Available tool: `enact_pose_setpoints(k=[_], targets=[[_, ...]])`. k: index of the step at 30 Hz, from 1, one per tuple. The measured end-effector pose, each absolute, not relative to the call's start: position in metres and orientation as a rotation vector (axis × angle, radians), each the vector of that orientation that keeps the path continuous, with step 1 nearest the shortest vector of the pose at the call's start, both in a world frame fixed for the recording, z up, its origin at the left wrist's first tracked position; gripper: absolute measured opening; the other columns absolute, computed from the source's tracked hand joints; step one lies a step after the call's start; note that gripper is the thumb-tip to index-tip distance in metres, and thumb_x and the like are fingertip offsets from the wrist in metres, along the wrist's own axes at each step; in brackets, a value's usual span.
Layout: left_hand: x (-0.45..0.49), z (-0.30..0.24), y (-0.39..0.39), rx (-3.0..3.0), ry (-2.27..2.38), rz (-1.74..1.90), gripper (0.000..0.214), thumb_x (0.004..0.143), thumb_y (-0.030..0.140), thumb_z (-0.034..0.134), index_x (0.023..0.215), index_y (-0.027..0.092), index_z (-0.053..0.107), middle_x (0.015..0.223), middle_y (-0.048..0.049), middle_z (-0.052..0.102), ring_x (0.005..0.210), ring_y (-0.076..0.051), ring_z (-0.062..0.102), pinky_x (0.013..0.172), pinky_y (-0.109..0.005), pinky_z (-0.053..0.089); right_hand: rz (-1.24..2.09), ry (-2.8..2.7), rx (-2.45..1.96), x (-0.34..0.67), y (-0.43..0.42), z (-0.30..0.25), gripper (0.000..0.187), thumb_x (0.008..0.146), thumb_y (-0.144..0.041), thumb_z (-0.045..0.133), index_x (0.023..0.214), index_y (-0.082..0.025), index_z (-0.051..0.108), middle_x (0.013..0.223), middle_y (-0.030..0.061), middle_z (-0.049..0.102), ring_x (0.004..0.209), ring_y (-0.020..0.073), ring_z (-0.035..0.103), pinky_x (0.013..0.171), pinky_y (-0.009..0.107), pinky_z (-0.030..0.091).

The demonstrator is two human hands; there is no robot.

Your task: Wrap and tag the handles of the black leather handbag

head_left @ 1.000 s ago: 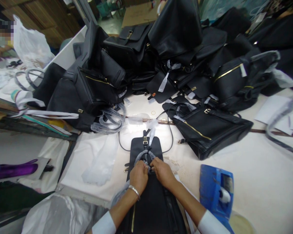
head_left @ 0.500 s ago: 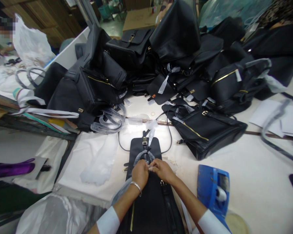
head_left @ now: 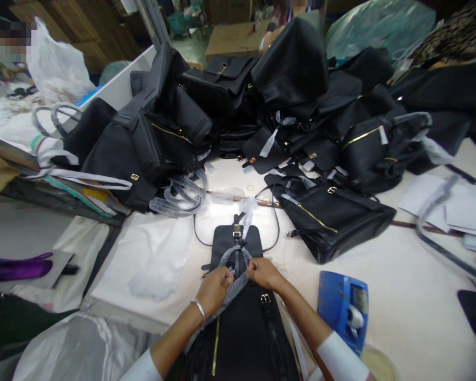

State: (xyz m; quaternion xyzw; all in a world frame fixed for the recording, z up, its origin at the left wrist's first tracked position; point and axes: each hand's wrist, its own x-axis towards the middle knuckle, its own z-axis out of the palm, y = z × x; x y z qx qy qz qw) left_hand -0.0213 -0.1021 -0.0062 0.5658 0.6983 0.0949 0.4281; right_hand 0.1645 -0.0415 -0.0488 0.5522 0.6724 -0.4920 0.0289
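One black bag point(head_left: 241, 338) flat at near edge of table point(head_left: 412, 296), flap pointing away. One wrapped handle point(head_left: 227, 257) arches over flap. Left hand point(head_left: 214, 288) fisted on handle's plastic wrap. Right hand point(head_left: 264, 272) pinched closed on same handle. Two hands near each other, not touching. One bracelet point(head_left: 200, 309) on left wrist. One blue tape dispenser point(head_left: 343, 309) just right of bag. One zipped bag point(head_left: 335, 219) lies alone mid-table. Pile of black bags point(head_left: 293, 90) along far edge, count unclear.
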Motion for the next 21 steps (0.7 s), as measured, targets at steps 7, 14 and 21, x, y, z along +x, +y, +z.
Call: enact_pose_setpoints(k=[7,14,21], targets=[[-0.042,-0.003,-0.105,1.369,1.705,0.166,0.018,0.08,0.018,0.049,0.064,0.019,0.058,0.056,0.0011,0.059,0.056,-0.014,0.054,0.054,-0.024,0.031,-1.155,2.175,1.611,0.16,-0.037,-0.045,0.01,0.072,-0.015,0.055,0.069,-0.017,0.065,0.078,0.0109,0.071,0.073,0.0233,0.066,0.059,0.027,0.043],[-0.03,-0.007,-0.11,1.362,1.703,0.259,0.013,0.081,0.017,0.047,0.076,0.02,0.058,0.066,0.0023,0.062,0.064,-0.014,0.057,0.058,-0.022,0.036,-0.832,2.334,1.547,0.14,-0.049,-0.036,0.023,0.082,-0.006,0.045,0.091,-0.013,0.065,0.097,0.0178,0.066,0.088,0.0262,0.064,0.072,0.034,0.048],[-0.031,-0.015,-0.123,1.028,1.656,0.599,0.007,0.077,0.016,0.05,0.08,0.02,0.055,0.069,0.0015,0.062,0.066,-0.014,0.059,0.061,-0.024,0.041,-0.647,2.312,1.633,0.133,-0.05,-0.035,0.029,0.085,0.0,0.036,0.091,-0.009,0.063,0.099,0.02,0.061,0.083,0.0241,0.065,0.066,0.032,0.049]])
